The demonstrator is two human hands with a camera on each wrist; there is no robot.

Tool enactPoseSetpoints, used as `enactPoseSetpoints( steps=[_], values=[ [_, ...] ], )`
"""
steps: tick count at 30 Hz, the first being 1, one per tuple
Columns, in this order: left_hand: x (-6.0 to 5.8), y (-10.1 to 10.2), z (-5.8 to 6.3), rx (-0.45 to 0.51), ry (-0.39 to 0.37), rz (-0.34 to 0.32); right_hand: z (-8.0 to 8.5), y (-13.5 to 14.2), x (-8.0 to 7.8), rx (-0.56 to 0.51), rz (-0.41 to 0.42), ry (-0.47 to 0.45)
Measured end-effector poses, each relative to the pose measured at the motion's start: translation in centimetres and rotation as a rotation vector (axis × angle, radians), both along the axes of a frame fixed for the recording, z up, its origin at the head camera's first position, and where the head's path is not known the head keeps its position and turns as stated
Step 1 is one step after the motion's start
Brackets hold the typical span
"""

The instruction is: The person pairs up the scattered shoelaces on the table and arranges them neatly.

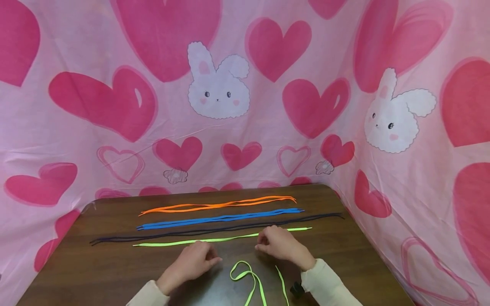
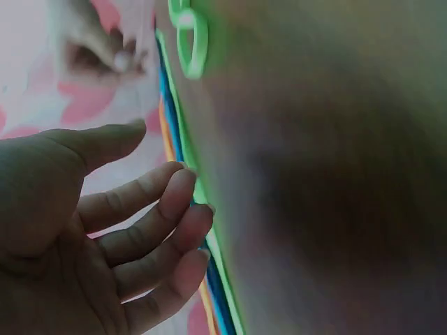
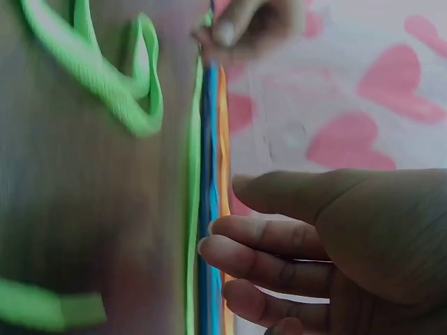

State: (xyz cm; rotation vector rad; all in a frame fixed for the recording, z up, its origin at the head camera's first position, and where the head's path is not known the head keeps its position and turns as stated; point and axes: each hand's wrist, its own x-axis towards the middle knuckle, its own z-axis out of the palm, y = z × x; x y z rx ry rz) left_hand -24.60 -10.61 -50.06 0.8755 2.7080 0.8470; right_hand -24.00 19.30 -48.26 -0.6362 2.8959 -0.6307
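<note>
A straight green shoelace (image 1: pixel 164 244) stretches across the table in front of both hands. My left hand (image 1: pixel 193 260) is over the near side of this lace, its loosely bent fingers (image 2: pixel 157 237) and spread thumb holding nothing. Farther right, my right hand (image 1: pixel 281 244) overlaps the same lace in the head view. Its fingers (image 3: pixel 265 258) are softly bent too, with a gap to the thumb and nothing between them. A second green lace (image 1: pixel 252 274) lies looped between the hands and the near edge, with one end (image 1: pixel 282 282) below the right wrist.
Beyond the straight green lace lie a dark lace pair (image 1: pixel 183 233), a blue pair (image 1: pixel 226 218) and an orange pair (image 1: pixel 218 205), roughly parallel. The brown table (image 1: pixel 95 272) meets a pink heart-and-bunny cloth (image 1: pixel 268 106) at the back and right. A small black object (image 1: pixel 296 290) sits by the right sleeve.
</note>
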Motion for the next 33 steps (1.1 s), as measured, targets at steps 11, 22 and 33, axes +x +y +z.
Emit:
enactPoseSetpoints(
  steps=[11,22,33],
  values=[
    [0.8,5.2,-1.8,0.047,-0.020,-0.071,-1.1,-4.9,0.2,0.114,0.114,-0.085],
    [-0.1,5.6,0.1,-0.101,-0.118,-0.155,-1.4,-5.4,0.2,0.112,0.159,-0.099],
    [0.0,3.4,6.0,0.130,-0.084,-0.202,1.9,-4.6,1.2,-0.073,0.238,-0.103]
  ],
)
